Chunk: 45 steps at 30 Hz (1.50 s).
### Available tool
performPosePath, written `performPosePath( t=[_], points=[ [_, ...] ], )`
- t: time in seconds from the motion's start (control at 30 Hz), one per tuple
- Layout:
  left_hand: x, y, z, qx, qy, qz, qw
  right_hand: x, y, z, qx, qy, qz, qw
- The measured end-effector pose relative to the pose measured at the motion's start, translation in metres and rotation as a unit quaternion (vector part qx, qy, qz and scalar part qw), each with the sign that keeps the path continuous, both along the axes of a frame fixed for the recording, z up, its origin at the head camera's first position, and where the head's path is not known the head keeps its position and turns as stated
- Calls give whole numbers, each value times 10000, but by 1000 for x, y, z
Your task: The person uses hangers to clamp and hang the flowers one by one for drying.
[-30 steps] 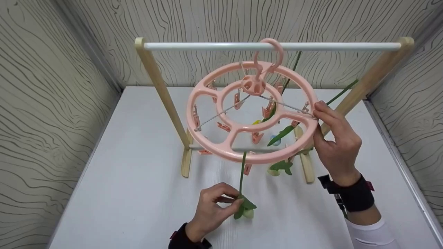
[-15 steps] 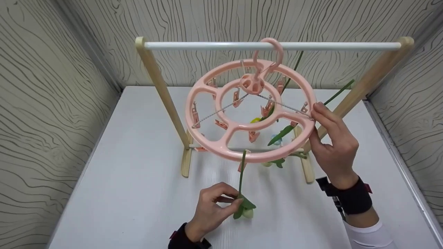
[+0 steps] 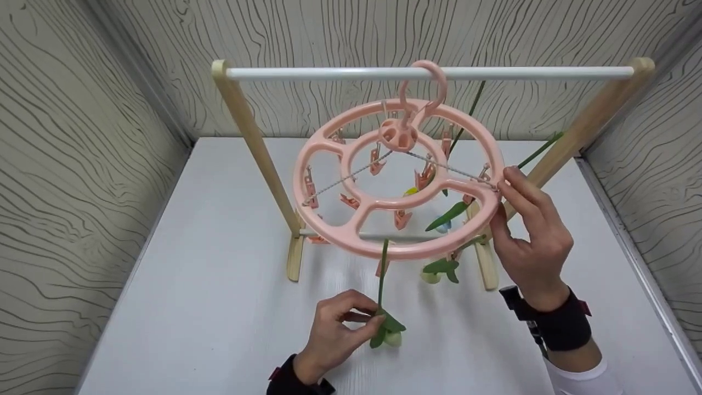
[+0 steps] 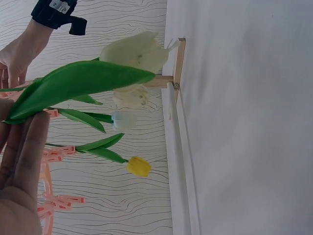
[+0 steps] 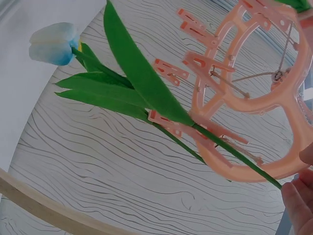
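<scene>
My left hand (image 3: 343, 332) pinches a white artificial tulip (image 3: 392, 338) by its stem and leaves, just by the flower. Its stem points up to the near rim of a pink round clip hanger (image 3: 384, 204), close to a peg; whether that peg grips it, I cannot tell. At the hanger's right rim, my right hand (image 3: 535, 241) holds the ring between fingers and thumb. Pink pegs (image 3: 402, 219) dangle around the ring. Several other tulips hang there head down: a blue one (image 5: 54, 44), a yellow one (image 4: 139, 167) and another white one (image 3: 431, 277).
The hanger's hook sits over the white bar (image 3: 329, 73) of a rack with wooden legs (image 3: 255, 148). Beneath is a white table (image 3: 192, 307). Wood-patterned walls (image 3: 307, 33) enclose the back and sides.
The hanger tilts and sways a little, and my right hand on its rim shifts slightly left, then back right. My left hand and its tulip stay almost still.
</scene>
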<state>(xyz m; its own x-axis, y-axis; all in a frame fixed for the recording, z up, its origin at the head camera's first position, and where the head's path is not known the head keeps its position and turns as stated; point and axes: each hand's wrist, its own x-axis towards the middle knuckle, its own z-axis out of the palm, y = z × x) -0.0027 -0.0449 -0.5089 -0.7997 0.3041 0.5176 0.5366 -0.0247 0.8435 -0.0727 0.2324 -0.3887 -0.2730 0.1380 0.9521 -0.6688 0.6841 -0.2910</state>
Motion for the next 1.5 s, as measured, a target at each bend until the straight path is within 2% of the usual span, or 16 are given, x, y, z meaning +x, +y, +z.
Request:
performPosePath(
  t=[0.2,0.3,0.4,0.53,0.7,0.9,1.0,1.13,1.37,1.5],
  points=[
    [1,-2,-2,-5,-189,12,9998,20,-20,14,-476,719,-8,9963],
    [1,-2,-1,14,-348,37,9994,33,-33,16,-648,984,184,9929],
    [1,-3,-1,24,-444,66,9990,47,-45,12,-712,1013,533,9909],
    [1,-5,-1,37,-450,116,9989,62,-56,-3,-525,698,1034,9908],
    [0,-6,-3,98,-365,137,9992,63,-66,-32,-369,147,1452,9886],
    [1,-9,-2,98,-356,223,9991,61,-79,-53,-171,-844,1497,9850],
    [0,-9,-2,89,-315,251,9991,59,-85,-56,-19,-1274,1490,9806],
    [0,-9,-1,126,-322,254,9991,55,-95,-57,-105,-1676,1608,9726],
    [0,-9,-1,106,-114,298,9994,45,-109,-53,-302,-2063,1777,9617],
    [0,-10,-1,117,-112,314,9994,39,-114,-52,-282,-2188,1696,9605]
  ],
)
